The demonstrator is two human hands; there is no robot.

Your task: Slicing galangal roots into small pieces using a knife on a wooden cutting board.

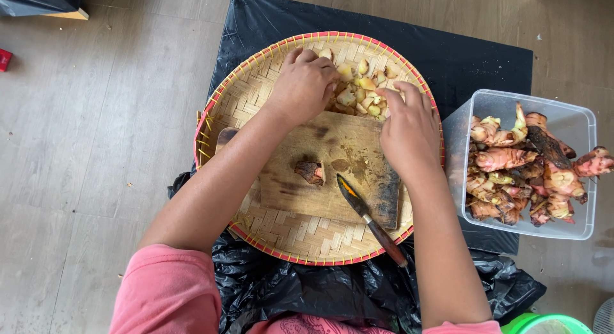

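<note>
My left hand (pixel 304 85) and my right hand (pixel 409 132) both rest at the far edge of a wooden cutting board (pixel 320 174), touching a pile of cut galangal pieces (pixel 360 91). The left hand's fingers are curled over the pieces; the right hand's fingers point into the pile. The board lies in a round woven bamboo tray (pixel 256 91) with a red rim. A dark root stub (pixel 311 171) sits alone on the board. A knife (pixel 371 219) with a wooden handle lies on the board's near right corner, untouched.
A clear plastic tub (pixel 563 126) of whole pinkish galangal roots stands to the right of the tray. Black plastic sheeting (pixel 448 59) lies under the tray on a wooden floor. A green container (pixel 543 323) shows at the bottom right.
</note>
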